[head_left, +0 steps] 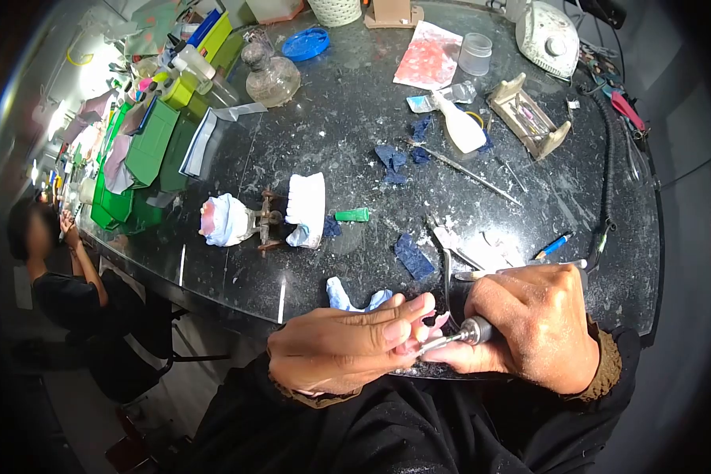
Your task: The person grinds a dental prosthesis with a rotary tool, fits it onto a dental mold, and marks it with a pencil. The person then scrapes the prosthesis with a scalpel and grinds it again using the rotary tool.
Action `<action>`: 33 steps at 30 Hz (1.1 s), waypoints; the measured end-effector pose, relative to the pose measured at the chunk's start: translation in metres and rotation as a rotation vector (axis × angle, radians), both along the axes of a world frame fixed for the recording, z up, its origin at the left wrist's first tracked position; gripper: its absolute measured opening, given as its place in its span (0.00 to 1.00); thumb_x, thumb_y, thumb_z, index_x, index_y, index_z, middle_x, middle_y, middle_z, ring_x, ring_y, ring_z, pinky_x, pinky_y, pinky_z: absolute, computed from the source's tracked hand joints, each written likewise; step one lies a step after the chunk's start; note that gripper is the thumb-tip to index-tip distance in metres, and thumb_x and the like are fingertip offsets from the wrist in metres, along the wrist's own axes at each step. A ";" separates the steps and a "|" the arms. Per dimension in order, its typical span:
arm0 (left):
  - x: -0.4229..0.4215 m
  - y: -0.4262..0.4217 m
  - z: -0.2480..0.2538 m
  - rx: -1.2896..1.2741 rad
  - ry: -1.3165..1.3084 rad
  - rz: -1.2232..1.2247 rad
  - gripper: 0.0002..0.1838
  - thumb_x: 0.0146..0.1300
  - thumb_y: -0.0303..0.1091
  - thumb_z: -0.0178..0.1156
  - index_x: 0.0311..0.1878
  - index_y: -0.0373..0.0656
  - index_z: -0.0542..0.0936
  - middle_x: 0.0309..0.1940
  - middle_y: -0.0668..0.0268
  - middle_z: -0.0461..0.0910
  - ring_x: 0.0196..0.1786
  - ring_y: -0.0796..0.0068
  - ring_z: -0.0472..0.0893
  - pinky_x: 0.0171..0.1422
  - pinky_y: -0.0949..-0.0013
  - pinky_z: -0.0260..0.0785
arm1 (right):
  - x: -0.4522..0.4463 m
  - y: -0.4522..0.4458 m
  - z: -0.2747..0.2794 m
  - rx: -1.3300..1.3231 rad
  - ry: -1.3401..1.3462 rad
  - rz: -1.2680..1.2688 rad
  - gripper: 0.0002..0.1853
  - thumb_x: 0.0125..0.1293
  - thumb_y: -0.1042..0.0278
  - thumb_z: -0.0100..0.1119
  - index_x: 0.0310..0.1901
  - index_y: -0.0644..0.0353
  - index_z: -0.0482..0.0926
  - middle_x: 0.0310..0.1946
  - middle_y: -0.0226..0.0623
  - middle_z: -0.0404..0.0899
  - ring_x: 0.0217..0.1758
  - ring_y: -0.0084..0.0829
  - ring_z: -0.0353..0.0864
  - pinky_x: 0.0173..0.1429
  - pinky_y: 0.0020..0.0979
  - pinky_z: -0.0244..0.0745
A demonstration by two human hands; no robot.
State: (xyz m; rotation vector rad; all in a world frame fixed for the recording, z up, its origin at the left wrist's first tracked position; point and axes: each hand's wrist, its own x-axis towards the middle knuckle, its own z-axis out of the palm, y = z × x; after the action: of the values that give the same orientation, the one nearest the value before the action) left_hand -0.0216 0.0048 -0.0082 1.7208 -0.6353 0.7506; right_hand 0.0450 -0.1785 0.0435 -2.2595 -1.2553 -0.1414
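Near the front edge of the black table, my left hand is closed round a small pink dental piece, mostly hidden by the fingers. My right hand grips a metal rotary handpiece from the right. The handpiece's thin tip points left and meets the pink piece, though the exact contact is hidden. Just behind my left hand lies a pale blue U-shaped piece. Farther back, a hinged metal frame holds white plaster casts, one with a pink part.
A green cylinder, dark blue scraps, metal tools and a white bottle lie on the dusty table. A glass flask and green boxes stand back left. Another person sits at far left.
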 end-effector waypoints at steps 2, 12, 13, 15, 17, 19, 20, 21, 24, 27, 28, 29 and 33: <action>-0.002 -0.001 -0.003 -0.110 0.066 -0.051 0.08 0.56 0.19 0.62 0.28 0.24 0.73 0.36 0.54 0.78 0.29 0.74 0.82 0.38 0.74 0.81 | 0.000 -0.001 -0.002 0.014 -0.008 0.043 0.26 0.43 0.41 0.70 0.18 0.55 0.68 0.10 0.29 0.65 0.11 0.30 0.68 0.15 0.30 0.60; 0.008 0.005 0.010 -0.244 0.227 -0.117 0.08 0.48 0.18 0.68 0.33 0.33 0.81 0.37 0.55 0.79 0.47 0.58 0.81 0.54 0.61 0.77 | 0.006 -0.003 0.001 0.369 0.262 0.146 0.10 0.53 0.66 0.67 0.36 0.59 0.81 0.20 0.33 0.80 0.17 0.28 0.78 0.19 0.25 0.68; 0.008 0.007 0.012 -0.150 0.217 -0.067 0.10 0.46 0.19 0.70 0.33 0.35 0.81 0.37 0.56 0.78 0.47 0.59 0.82 0.53 0.62 0.77 | 0.006 -0.003 0.002 0.368 0.238 0.140 0.10 0.53 0.66 0.68 0.35 0.59 0.81 0.20 0.32 0.80 0.17 0.27 0.78 0.19 0.25 0.68; 0.007 0.003 0.011 -0.200 0.191 -0.008 0.11 0.45 0.20 0.71 0.33 0.36 0.81 0.38 0.57 0.78 0.47 0.58 0.82 0.53 0.63 0.77 | 0.005 -0.001 0.000 0.398 0.192 0.132 0.09 0.52 0.67 0.68 0.34 0.60 0.81 0.20 0.31 0.80 0.15 0.25 0.76 0.18 0.25 0.66; 0.006 0.001 0.006 -0.179 0.091 0.074 0.13 0.43 0.21 0.72 0.33 0.39 0.81 0.40 0.60 0.76 0.46 0.58 0.82 0.53 0.63 0.77 | 0.005 -0.002 -0.001 0.363 0.129 0.127 0.09 0.52 0.67 0.68 0.35 0.59 0.81 0.20 0.30 0.80 0.14 0.24 0.75 0.18 0.24 0.65; 0.005 0.003 0.004 -0.076 0.038 0.103 0.14 0.43 0.21 0.72 0.35 0.40 0.81 0.41 0.61 0.75 0.47 0.58 0.82 0.54 0.63 0.76 | 0.004 -0.001 -0.003 0.353 0.077 0.109 0.10 0.51 0.67 0.68 0.35 0.58 0.82 0.19 0.28 0.79 0.13 0.22 0.72 0.17 0.24 0.62; 0.005 0.005 0.004 -0.025 0.011 0.118 0.15 0.43 0.21 0.72 0.36 0.41 0.81 0.41 0.62 0.75 0.47 0.58 0.81 0.54 0.63 0.76 | 0.004 -0.001 -0.004 0.343 0.060 0.112 0.10 0.51 0.67 0.68 0.36 0.58 0.82 0.19 0.27 0.78 0.12 0.21 0.71 0.17 0.24 0.62; 0.002 0.006 0.006 0.037 0.021 0.135 0.16 0.43 0.20 0.72 0.38 0.42 0.82 0.40 0.65 0.74 0.46 0.61 0.82 0.56 0.63 0.75 | 0.005 -0.002 -0.004 0.334 0.044 0.116 0.10 0.51 0.67 0.68 0.36 0.58 0.82 0.18 0.27 0.78 0.12 0.21 0.71 0.17 0.24 0.62; -0.001 0.005 0.010 0.170 -0.035 0.229 0.17 0.44 0.18 0.70 0.39 0.43 0.82 0.38 0.66 0.73 0.43 0.63 0.81 0.56 0.65 0.75 | 0.006 -0.002 0.003 0.303 -0.001 0.136 0.08 0.48 0.72 0.70 0.31 0.60 0.81 0.14 0.28 0.76 0.11 0.20 0.70 0.16 0.22 0.59; 0.003 0.002 0.015 0.086 -0.027 0.212 0.11 0.47 0.19 0.68 0.35 0.42 0.81 0.35 0.65 0.72 0.39 0.66 0.81 0.47 0.67 0.77 | 0.006 0.000 0.004 0.314 -0.023 0.145 0.08 0.47 0.73 0.71 0.28 0.61 0.81 0.12 0.28 0.74 0.10 0.20 0.69 0.15 0.22 0.56; 0.004 0.002 0.016 0.043 -0.010 0.180 0.10 0.49 0.19 0.68 0.34 0.42 0.81 0.35 0.65 0.72 0.39 0.66 0.81 0.45 0.68 0.77 | 0.006 0.000 0.003 0.324 -0.028 0.145 0.08 0.47 0.73 0.71 0.28 0.61 0.81 0.12 0.28 0.74 0.10 0.20 0.69 0.15 0.22 0.55; 0.004 0.009 0.007 -0.031 -0.003 0.138 0.04 0.54 0.24 0.65 0.32 0.41 0.80 0.34 0.63 0.73 0.38 0.67 0.81 0.39 0.70 0.77 | 0.007 0.001 0.003 0.363 -0.020 0.151 0.07 0.48 0.73 0.70 0.29 0.61 0.80 0.12 0.28 0.74 0.10 0.20 0.70 0.15 0.22 0.56; 0.001 0.015 0.040 -0.511 0.762 -0.318 0.09 0.65 0.27 0.55 0.35 0.29 0.78 0.39 0.53 0.77 0.39 0.74 0.81 0.34 0.76 0.76 | 0.012 -0.007 0.007 0.346 0.198 0.226 0.15 0.43 0.70 0.59 0.37 0.52 0.83 0.17 0.27 0.75 0.14 0.27 0.73 0.18 0.26 0.64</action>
State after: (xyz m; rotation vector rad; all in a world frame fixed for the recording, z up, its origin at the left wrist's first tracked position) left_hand -0.0203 0.0196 0.0320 1.2462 -0.1492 -0.0080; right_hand 0.0566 -0.1853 0.0505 -1.7809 -1.2607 -0.0442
